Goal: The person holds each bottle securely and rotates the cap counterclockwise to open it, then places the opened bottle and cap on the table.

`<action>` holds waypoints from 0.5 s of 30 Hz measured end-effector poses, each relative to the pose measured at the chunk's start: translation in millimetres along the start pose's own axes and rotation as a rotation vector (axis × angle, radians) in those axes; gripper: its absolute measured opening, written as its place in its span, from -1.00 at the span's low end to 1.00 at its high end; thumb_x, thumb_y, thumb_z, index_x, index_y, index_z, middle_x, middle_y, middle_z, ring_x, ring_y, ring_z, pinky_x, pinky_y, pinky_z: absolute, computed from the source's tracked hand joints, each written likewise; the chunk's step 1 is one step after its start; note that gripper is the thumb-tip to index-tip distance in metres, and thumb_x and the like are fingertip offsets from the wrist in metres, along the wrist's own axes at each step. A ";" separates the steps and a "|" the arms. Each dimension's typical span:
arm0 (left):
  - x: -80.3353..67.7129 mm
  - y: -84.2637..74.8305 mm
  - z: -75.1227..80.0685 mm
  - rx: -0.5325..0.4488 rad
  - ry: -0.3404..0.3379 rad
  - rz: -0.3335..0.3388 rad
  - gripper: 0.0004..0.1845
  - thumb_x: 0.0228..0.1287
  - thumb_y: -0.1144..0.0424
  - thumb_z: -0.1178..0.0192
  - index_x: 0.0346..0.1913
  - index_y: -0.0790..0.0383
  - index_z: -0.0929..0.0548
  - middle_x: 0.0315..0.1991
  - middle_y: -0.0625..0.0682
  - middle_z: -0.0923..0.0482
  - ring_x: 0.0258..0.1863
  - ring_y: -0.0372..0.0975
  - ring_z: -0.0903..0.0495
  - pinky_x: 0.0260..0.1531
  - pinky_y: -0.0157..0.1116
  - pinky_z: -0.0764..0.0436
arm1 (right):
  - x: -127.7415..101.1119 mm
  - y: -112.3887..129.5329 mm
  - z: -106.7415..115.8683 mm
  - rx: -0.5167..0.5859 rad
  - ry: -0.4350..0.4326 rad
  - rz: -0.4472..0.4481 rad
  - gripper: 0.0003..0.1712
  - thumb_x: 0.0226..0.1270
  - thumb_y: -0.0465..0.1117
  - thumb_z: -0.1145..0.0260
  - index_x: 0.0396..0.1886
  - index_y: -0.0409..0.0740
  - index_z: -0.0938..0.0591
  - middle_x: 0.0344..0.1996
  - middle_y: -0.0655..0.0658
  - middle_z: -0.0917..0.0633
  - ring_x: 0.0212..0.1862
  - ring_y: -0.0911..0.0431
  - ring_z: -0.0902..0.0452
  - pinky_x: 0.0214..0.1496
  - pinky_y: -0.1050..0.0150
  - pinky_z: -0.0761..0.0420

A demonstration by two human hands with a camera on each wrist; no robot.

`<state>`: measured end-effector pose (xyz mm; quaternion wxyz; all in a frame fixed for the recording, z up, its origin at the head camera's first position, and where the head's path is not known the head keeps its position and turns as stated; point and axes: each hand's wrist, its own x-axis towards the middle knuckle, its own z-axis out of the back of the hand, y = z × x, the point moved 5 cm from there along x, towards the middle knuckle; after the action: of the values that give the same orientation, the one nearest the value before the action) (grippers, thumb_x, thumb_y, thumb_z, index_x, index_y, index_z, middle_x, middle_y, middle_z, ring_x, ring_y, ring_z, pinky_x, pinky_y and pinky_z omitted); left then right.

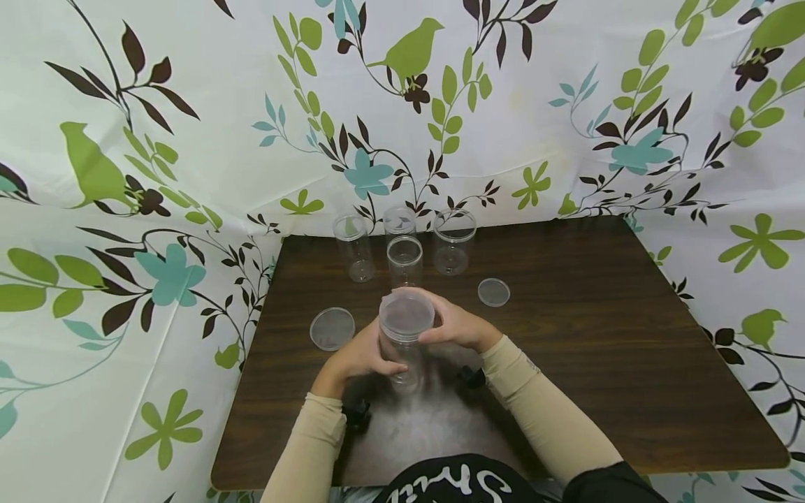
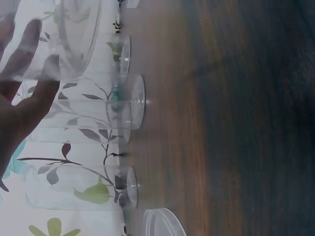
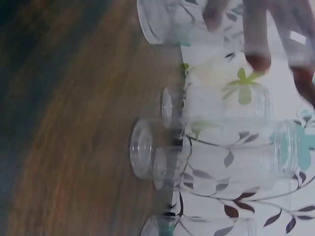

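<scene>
Held jar (image 1: 402,342) centre-front on table (image 1: 597,335); 4 jars (image 1: 404,260) behind; lids (image 1: 332,328) left & right.

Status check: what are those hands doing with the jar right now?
Left hand grips jar body. Right hand on its lid. Four open jars stand behind, apart.

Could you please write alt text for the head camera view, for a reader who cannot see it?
A person's left hand holds a clear jar upright on a dark wooden table while the right hand grips its lid. Four open jars stand behind, with two loose lids nearby.
</scene>
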<state>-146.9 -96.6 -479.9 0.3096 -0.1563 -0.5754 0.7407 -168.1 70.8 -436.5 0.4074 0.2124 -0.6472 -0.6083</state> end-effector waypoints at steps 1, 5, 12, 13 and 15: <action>-0.3 -1.1 -1.1 0.002 0.020 0.003 0.10 -0.11 0.33 -0.60 0.49 0.20 -0.15 0.25 0.11 -0.46 0.21 -0.09 -0.46 0.25 -0.21 -0.43 | -0.1 0.1 0.6 0.020 0.044 0.005 0.11 0.21 0.18 -0.50 0.55 -0.24 -0.19 0.42 -0.21 -0.43 0.40 -0.10 -0.34 0.40 0.08 -0.37; -0.8 -3.1 -4.9 0.004 0.075 -0.002 0.07 -0.07 0.32 -0.59 0.49 0.21 -0.16 0.26 0.12 -0.46 0.21 -0.08 -0.47 0.22 -0.20 -0.45 | -1.0 -0.2 2.0 0.090 0.165 0.002 0.12 0.22 0.15 -0.50 0.56 -0.26 -0.16 0.46 -0.26 -0.38 0.43 -0.15 -0.30 0.43 0.01 -0.34; 0.0 -1.3 -5.0 -0.016 0.059 -0.015 0.16 -0.06 0.38 -0.58 0.57 0.12 -0.07 0.34 0.08 -0.40 0.30 -0.09 -0.42 0.32 -0.18 -0.36 | -1.3 -1.6 2.5 0.152 0.175 -0.008 0.19 0.22 0.18 -0.50 0.64 -0.09 -0.03 0.56 -0.30 -0.19 0.51 -0.12 -0.18 0.48 0.04 -0.27; 0.0 -0.7 -4.8 -0.022 0.055 -0.016 0.17 -0.06 0.38 -0.58 0.58 0.11 -0.06 0.35 0.08 -0.40 0.30 -0.09 -0.41 0.32 -0.17 -0.36 | -1.2 -2.4 2.6 0.161 0.167 -0.002 0.21 0.21 0.18 -0.50 0.64 -0.08 -0.01 0.56 -0.31 -0.16 0.52 -0.11 -0.17 0.48 0.05 -0.26; 0.0 0.4 -3.9 -0.038 0.045 -0.013 0.19 -0.06 0.37 -0.58 0.59 0.08 -0.04 0.35 0.07 -0.39 0.31 -0.09 -0.40 0.32 -0.17 -0.37 | -1.1 -3.9 2.6 0.190 0.145 0.010 0.25 0.20 0.19 -0.52 0.65 -0.07 0.03 0.58 -0.32 -0.12 0.53 -0.10 -0.15 0.48 0.05 -0.26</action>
<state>-144.7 -93.8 -481.3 0.3244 -0.1749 -0.5831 0.7240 -170.3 72.6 -440.4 0.4344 0.2902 -0.6717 -0.5253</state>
